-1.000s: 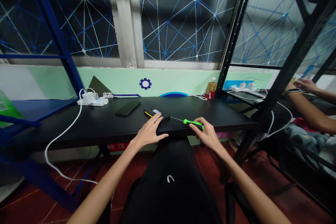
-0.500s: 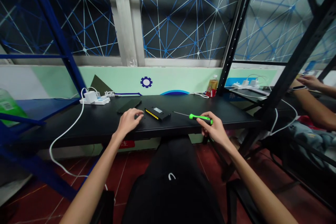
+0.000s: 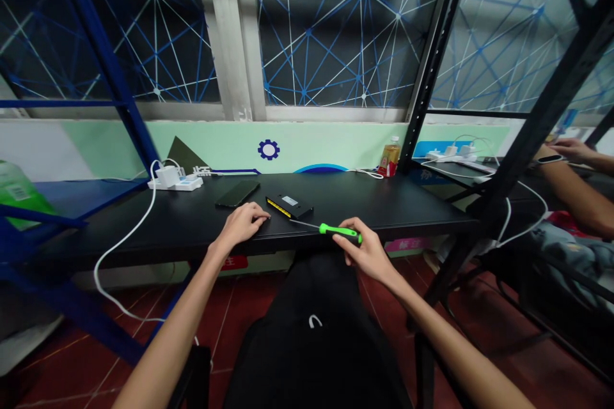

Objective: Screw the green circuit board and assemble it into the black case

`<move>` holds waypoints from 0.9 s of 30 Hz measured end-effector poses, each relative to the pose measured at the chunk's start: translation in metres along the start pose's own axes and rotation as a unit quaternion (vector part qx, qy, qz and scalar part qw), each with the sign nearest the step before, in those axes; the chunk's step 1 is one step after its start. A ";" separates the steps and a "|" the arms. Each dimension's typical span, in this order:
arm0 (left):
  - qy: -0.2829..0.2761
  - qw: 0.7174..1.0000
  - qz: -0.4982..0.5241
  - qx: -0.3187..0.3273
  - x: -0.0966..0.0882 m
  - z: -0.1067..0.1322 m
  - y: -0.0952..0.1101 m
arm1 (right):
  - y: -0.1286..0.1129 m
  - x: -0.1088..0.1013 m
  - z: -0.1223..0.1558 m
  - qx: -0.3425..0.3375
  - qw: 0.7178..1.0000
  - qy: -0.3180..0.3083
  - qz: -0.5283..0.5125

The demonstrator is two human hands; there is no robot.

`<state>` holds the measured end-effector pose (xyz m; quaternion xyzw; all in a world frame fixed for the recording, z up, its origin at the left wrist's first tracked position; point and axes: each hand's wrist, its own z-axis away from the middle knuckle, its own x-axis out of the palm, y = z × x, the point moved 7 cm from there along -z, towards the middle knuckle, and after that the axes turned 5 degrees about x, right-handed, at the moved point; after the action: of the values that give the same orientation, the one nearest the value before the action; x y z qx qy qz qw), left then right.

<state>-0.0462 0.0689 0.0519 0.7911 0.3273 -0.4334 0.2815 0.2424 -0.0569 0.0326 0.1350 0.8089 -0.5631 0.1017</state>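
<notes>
My right hand (image 3: 363,246) grips a green and black screwdriver (image 3: 338,231) by its handle. The thin shaft points left, its tip close to the front edge of a black box-shaped device (image 3: 293,206) with a yellow strip and a pale label. My left hand (image 3: 244,223) rests at the desk's front, left of the device and apart from it. Its fingers are drawn together at the desk surface; whatever they hold, if anything, is too small to make out. Behind that hand lies a dark phone (image 3: 238,193), flat on the desk.
The black desk (image 3: 364,198) carries a white power strip (image 3: 176,183) with a cable at the left and a drink bottle (image 3: 389,157) at the back right. Blue and black metal posts frame both sides. At far right is another person's arm (image 3: 570,185).
My right hand has moved left with the screwdriver, bringing its tip to the device's front side. My left hand has shifted slightly right, its fingers now down at the desk.
</notes>
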 end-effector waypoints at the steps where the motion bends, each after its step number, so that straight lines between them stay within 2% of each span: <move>1: -0.005 1.000 0.009 0.004 0.000 0.000 0.000 | 0.000 0.006 0.001 -0.006 1.000 -0.006 0.004; 7: -0.008 0.997 0.069 0.025 0.000 0.002 0.003 | 0.008 0.026 0.006 -0.023 0.999 -0.012 0.039; 13: -0.010 0.991 0.124 0.049 0.004 0.000 0.022 | 0.017 0.035 0.009 -0.013 0.999 -0.013 0.042; 17: -0.005 0.992 0.117 0.055 0.003 0.000 0.030 | 0.015 0.036 0.010 -0.015 0.999 -0.014 0.038; 27: 0.006 0.994 0.096 0.055 0.002 0.001 0.034 | 0.015 0.040 0.013 -0.018 0.998 -0.022 0.053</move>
<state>-0.0198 0.0477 0.0555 0.8355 0.2273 -0.4175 0.2757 0.2096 -0.0597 0.0023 0.1633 0.8081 -0.5453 0.1512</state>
